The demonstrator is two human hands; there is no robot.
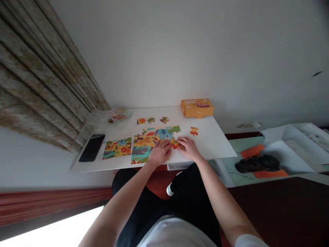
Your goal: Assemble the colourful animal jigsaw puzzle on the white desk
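A colourful animal jigsaw (147,142) lies partly joined on a white table (213,140). My left hand (159,152) rests flat on its lower right part, fingers together. My right hand (187,145) lies beside it, fingers stretched over an orange-red piece (177,145) at the puzzle's right edge. A smaller finished picture (117,148) lies to the left. Three loose pieces (151,120) sit beyond the puzzle and one more (194,130) to the right.
An orange puzzle box (197,107) stands at the table's far right. A black phone (92,147) lies at the left, a clear bag (117,116) behind it. A curtain (38,85) hangs left. A black object (257,163) sits on a side surface.
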